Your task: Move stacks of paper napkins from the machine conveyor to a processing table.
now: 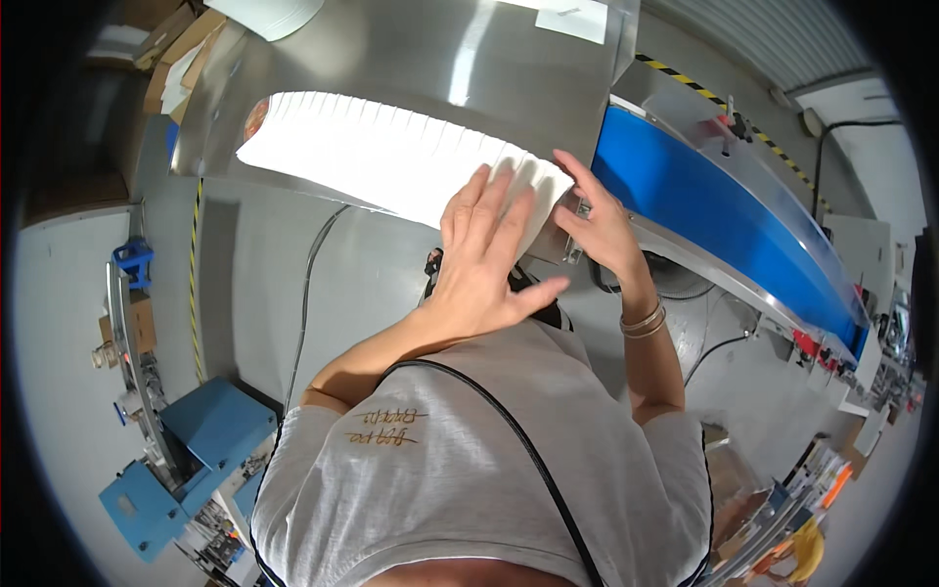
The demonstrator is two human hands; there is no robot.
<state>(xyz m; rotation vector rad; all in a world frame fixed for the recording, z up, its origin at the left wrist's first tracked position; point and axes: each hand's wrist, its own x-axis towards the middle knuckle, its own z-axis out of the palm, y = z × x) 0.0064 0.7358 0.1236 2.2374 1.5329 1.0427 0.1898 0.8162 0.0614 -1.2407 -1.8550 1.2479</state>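
A long row of flat white pieces (372, 147), leaning in overlapping order like fanned cards or packets, lies along the near edge of the steel table (391, 49). Their exact kind is not clear in the glare. The leftmost one shows a reddish-brown patterned face. My left hand (484, 245) rests on the row toward its right end, fingers stretched out and thumb apart. Beside the right end, my right hand (602, 225) has its thumb and fingers apart around the last pieces, at their edge. Neither hand is closed on a piece.
A blue conveyor belt (714, 215) with metal side rails runs off to the right of the table. A white round-edged container (269, 15) and a white paper (572, 18) sit at the table's back. Cardboard boxes (186, 59) stand at left. A black cable (308, 284) trails along the floor.
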